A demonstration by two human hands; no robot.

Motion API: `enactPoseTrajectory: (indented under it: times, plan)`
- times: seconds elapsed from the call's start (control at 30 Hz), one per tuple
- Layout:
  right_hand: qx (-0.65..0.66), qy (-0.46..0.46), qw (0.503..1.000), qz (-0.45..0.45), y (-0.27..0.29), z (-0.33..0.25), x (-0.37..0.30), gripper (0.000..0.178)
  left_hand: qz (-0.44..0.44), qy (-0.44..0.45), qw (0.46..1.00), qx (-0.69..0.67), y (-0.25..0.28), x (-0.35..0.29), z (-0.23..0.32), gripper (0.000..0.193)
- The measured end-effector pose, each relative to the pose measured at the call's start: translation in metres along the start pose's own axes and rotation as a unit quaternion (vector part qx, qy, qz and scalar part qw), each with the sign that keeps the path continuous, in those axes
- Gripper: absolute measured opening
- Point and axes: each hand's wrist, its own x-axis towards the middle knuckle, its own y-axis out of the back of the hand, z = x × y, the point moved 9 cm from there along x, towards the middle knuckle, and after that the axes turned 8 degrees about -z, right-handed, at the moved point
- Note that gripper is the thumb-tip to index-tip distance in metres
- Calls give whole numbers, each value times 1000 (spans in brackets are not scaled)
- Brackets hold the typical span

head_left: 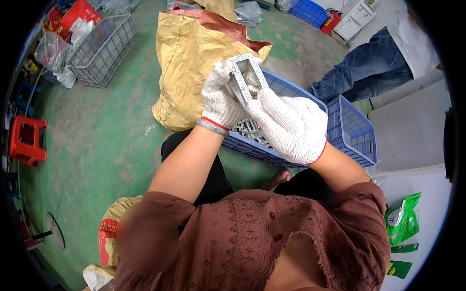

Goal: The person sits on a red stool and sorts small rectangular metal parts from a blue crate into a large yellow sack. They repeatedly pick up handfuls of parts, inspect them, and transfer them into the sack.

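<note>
Head view | both our hands, left hand [221,99] and right hand [293,125], grip the frame [240,80], raised by the crate [259,151] | some fingers hidden | our gloves partly cover the parts [251,130]

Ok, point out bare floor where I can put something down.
The widest free patch is green floor between the grey crate, the red stool and the yellow sack. A smaller one lies between that sack and the person in jeans. The blue basket is crowded: metal parts inside, left hand and right hand above, another blue basket alongside.
</note>
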Motion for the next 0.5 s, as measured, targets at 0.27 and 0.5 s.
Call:
enactPoseTrajectory:
  times: [0.27, 0.5]
  plan:
    - [25, 6, 999, 44, 6, 2, -3, 54, -11, 7, 1000, -13, -1, 1, -4, 78]
    - [24, 10, 997, 79, 9, 4, -6, 47, -1, 12, 999, -42, 2, 1, -7, 72]
